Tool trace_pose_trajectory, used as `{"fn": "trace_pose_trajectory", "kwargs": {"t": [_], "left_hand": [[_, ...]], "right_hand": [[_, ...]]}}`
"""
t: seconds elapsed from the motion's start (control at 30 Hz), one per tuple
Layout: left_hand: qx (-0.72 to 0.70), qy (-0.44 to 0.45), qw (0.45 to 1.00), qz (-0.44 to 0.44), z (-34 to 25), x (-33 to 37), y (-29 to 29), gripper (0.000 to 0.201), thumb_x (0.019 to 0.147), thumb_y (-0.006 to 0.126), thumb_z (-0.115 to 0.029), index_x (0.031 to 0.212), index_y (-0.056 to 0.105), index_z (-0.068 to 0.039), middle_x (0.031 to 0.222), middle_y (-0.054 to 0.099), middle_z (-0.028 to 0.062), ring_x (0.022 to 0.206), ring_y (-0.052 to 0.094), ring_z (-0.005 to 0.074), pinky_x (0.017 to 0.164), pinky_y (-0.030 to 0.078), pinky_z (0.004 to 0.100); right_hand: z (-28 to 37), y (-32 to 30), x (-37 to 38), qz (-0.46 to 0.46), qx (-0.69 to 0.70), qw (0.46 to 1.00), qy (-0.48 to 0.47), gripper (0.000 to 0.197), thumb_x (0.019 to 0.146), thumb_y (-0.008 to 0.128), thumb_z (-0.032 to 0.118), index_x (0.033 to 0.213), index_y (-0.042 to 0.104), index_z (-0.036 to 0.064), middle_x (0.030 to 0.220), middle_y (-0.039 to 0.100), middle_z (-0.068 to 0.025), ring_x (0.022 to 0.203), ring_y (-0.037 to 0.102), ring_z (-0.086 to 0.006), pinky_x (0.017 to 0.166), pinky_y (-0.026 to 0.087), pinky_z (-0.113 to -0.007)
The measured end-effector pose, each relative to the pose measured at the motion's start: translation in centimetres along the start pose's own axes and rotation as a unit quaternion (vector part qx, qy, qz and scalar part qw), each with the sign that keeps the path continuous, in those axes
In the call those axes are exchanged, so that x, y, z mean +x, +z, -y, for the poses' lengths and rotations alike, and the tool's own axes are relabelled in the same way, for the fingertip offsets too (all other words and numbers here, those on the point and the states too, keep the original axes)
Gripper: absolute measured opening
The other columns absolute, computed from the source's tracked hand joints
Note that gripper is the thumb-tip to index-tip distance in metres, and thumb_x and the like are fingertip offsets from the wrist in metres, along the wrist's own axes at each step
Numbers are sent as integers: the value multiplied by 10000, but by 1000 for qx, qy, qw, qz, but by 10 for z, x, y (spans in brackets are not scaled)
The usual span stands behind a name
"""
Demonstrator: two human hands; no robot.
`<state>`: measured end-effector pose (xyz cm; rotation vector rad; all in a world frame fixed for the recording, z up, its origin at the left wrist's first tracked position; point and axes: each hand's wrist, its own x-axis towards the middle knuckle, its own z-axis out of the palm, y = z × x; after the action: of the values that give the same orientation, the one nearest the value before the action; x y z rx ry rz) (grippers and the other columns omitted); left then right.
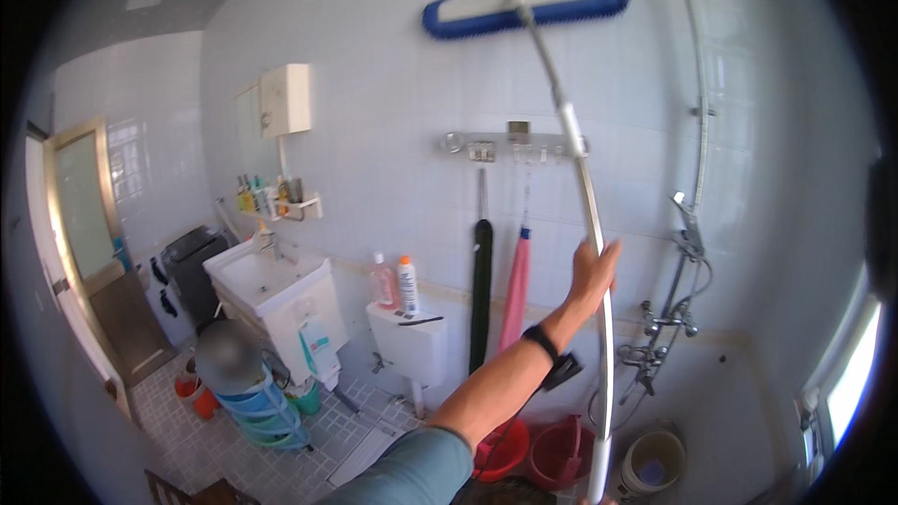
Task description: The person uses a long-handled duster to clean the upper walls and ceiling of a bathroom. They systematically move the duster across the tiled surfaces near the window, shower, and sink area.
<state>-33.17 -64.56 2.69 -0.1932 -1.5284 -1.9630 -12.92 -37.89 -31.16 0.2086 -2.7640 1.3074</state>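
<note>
Above the left hand, the mop head lies crosswise before the wall. Its pole slants steeply down. Left hand: wrapped around the pole, nearer the mop head. Right hand: barely visible at the lower edge; grip cannot be determined.

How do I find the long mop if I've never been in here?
Find the pale tiled wall, then the rail fixed on it. A long pole, gripped by the left hand, crosses in front. That's the mop: unlike the dark bundle and pink bundle hanging below, it has a wide blue-edged head.
</note>
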Motion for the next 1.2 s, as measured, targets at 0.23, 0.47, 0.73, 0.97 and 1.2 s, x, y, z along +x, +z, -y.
{"fn": "trace_pose_trajectory", "kwargs": {"t": [0.23, 0.47, 0.73, 0.97, 1.2], "left_hand": [[266, 408, 865, -119, -4, 32, 12, 771, 904, 599, -241, 1449, 91, -43, 1004, 531, 169, 661, 597, 212, 520, 510, 319], [119, 45, 991, -40, -124, 74, -47, 153, 875, 502, -97, 874, 434, 40, 564, 467, 108, 329, 512, 260, 258, 392, 426], [113, 37, 992, -51, -116, 101, -89, 170, 893, 529, -109, 808, 465, 24, 524, 457, 93, 317, 481, 230, 273, 394, 407], [84, -64, 988, -112, 74, -52, -91, 110, 939, 508, -129, 900, 478, -31, 496, 464, 38, 322, 481, 169, 293, 376, 330], [-22, -190, 969, -157, 176, -224, -51, 96, 898, 533, -15, 952, 457, -39, 545, 471, 29, 332, 478, 151, 299, 374, 302]], "right_hand": [[187, -32, 115, -36, 189, 976, -105, 263, 807, 655, 173, 676, 569, -39, 585, 589, -112, 482, 565, -156, 428, 434, -330], [341, -17, 189, 124, 348, 914, -169, 237, 838, 639, 165, 859, 541, -50, 601, 565, -66, 429, 519, -120, 376, 428, -284], [353, 51, 222, -17, 229, 938, -260, 277, 803, 656, 179, 836, 571, -83, 734, 589, -317, 728, 600, -492, 635, 484, -485], [156, 90, 155, -5, 76, 979, -189, 255, 792, 639, 158, 835, 569, -84, 723, 593, -316, 745, 601, -501, 613, 464, -503], [-7, 45, 53, 41, -59, 994, -88, 259, 748, 672, 187, 820, 585, -47, 713, 614, -287, 751, 630, -470, 627, 482, -497]]}}
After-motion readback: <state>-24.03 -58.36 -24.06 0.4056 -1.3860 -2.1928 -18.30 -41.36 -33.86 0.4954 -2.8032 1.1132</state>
